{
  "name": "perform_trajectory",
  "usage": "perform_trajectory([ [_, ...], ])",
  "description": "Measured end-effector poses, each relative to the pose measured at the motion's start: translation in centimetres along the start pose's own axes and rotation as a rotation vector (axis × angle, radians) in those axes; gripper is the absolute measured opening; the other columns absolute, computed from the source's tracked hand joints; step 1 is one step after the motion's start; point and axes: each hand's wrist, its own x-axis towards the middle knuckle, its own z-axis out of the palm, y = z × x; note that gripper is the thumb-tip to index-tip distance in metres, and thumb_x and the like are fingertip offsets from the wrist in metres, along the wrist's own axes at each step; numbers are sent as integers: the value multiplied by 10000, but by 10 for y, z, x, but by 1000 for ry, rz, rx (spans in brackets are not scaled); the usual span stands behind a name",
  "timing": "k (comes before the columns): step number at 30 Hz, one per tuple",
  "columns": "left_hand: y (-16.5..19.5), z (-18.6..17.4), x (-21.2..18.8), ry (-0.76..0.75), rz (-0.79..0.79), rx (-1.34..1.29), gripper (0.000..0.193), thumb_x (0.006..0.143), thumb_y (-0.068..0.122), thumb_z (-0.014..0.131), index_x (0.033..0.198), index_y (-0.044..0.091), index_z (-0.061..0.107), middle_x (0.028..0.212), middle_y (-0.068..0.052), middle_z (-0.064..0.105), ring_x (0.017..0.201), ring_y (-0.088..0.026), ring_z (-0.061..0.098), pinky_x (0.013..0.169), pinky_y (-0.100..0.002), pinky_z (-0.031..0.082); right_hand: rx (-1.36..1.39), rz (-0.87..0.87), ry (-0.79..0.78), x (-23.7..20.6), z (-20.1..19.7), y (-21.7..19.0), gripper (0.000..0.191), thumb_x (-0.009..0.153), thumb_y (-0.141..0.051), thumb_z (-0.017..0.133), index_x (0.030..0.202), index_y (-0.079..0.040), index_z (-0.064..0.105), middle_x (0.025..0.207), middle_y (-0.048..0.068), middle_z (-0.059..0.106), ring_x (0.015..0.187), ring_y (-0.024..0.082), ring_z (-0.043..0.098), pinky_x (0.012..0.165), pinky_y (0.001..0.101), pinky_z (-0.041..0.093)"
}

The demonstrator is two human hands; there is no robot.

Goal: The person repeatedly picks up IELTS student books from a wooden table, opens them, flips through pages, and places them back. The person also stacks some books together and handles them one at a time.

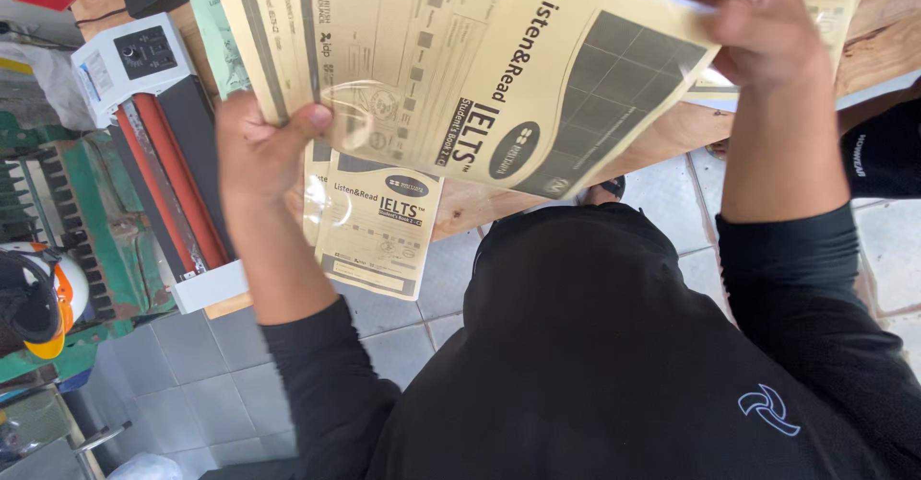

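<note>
**Laminated cover sheet held up in both hands**

Desk [672,135] of pale wood carries a red-and-white laminating machine [168,154] at its left end. Above the desk, a large glossy beige cover sheet [460,58] is held tilted. A smaller sheet [374,235] of the same kind hangs over the desk's near edge. The left hand [254,149] has its grip pinching the big sheet's lower corner, thumb on top; the right hand [758,20] clamps the opposite edge.
</note>
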Motion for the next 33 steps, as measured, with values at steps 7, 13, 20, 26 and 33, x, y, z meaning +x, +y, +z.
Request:
perform_trajectory([
  [7,-104,69,-18,256,-122,-180,279,972,249,811,1102,14,733,991,-30,747,873,-90,667,797,-260,559,232,71,451,-27,46,88,556,989,-136,777,1460,25,529,1409,130,648,1243,220,668,1110,384,549],
  [13,-142,150,-35,372,-246,151,264,993,217,727,1129,-8,707,1027,-83,775,938,-156,721,852,-295,551,-360,236,711,-40,52,122,302,987,15,711,1278,26,629,1206,91,744,1076,153,696,970,308,565],
  [20,-146,211,-57,525,-144,135,260,938,145,755,1120,-32,700,1070,-122,742,962,-182,700,867,-318,547,-561,358,833,-96,59,140,163,940,-62,758,1088,-7,717,1017,78,775,920,127,717,840,304,578],
  [26,-157,215,-64,502,-331,-37,331,909,46,790,1176,-53,621,1149,-160,718,1038,-188,707,906,-302,582,-558,261,760,-110,59,143,143,951,-57,753,1073,5,710,968,70,764,895,140,696,830,308,566],
  [33,-161,217,-66,457,-288,-177,694,861,-16,770,1423,-49,362,1351,-201,580,1198,-237,648,1007,-321,553,-527,192,750,-110,62,129,273,904,-18,755,1163,5,673,1062,73,747,980,130,676,903,312,544],
])
